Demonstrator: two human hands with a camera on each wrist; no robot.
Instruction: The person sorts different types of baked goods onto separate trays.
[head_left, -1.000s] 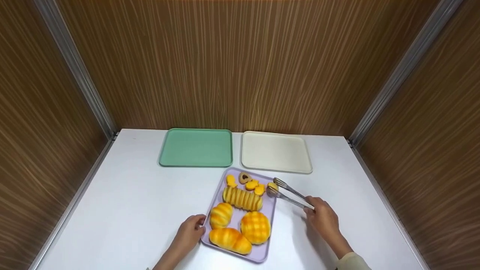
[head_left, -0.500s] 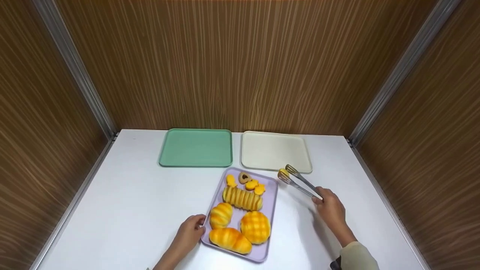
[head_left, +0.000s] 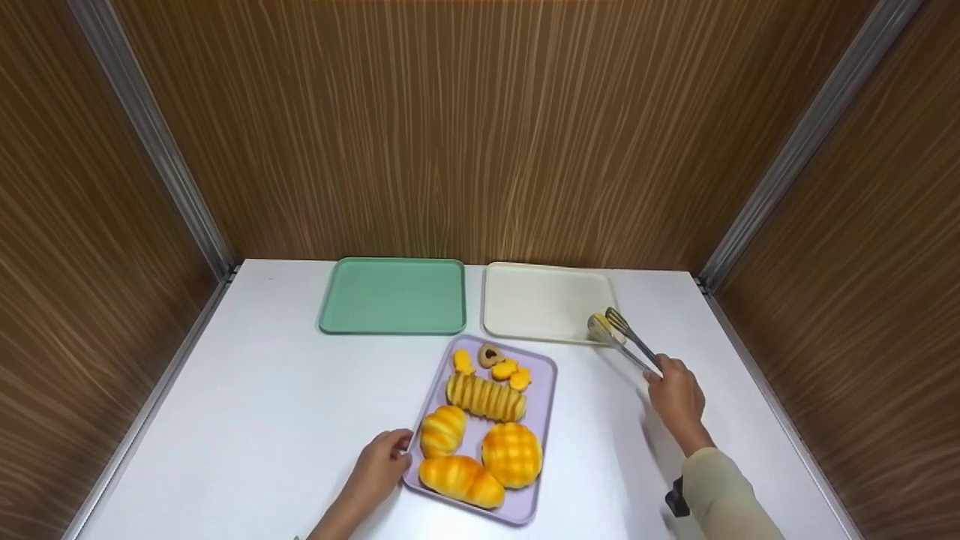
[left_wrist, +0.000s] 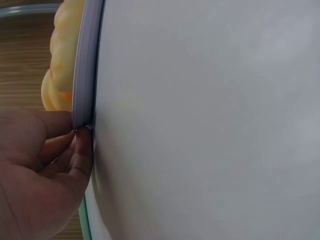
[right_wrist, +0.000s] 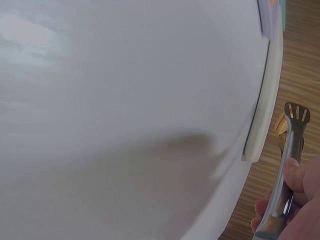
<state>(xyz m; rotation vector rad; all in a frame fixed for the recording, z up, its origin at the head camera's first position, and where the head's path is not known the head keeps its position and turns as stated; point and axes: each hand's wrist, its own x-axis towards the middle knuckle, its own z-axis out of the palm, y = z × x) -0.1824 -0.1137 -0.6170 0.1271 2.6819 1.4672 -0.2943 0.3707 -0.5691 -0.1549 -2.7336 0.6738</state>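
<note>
My right hand (head_left: 677, 397) grips metal tongs (head_left: 637, 346), whose slotted ends hold a small yellow cookie (head_left: 601, 320) above the right front corner of the cream tray (head_left: 536, 300). In the right wrist view the cookie (right_wrist: 281, 124) shows only partly behind the tongs' tip. My left hand (head_left: 379, 463) pinches the left edge of the purple tray (head_left: 541, 379), thumb above and fingers beneath the rim in the left wrist view. On that tray lie a long striped roll (head_left: 486, 397), a small roll (head_left: 442, 431), a crosshatched bun (head_left: 511, 455) and a croissant-shaped bread (head_left: 461, 481).
At the purple tray's far end are several small cookies, one heart-shaped with a dark centre (head_left: 490, 355). A bare green tray (head_left: 397, 300) lies at the back left, beside the cream one. Wood-grain panels (head_left: 465, 135) enclose the white table (head_left: 262, 390) on three sides.
My right hand has lifted the cookie with the tongs from the purple tray's far right corner, moving it away and rightward to above the cream tray. The left hand stays put.
</note>
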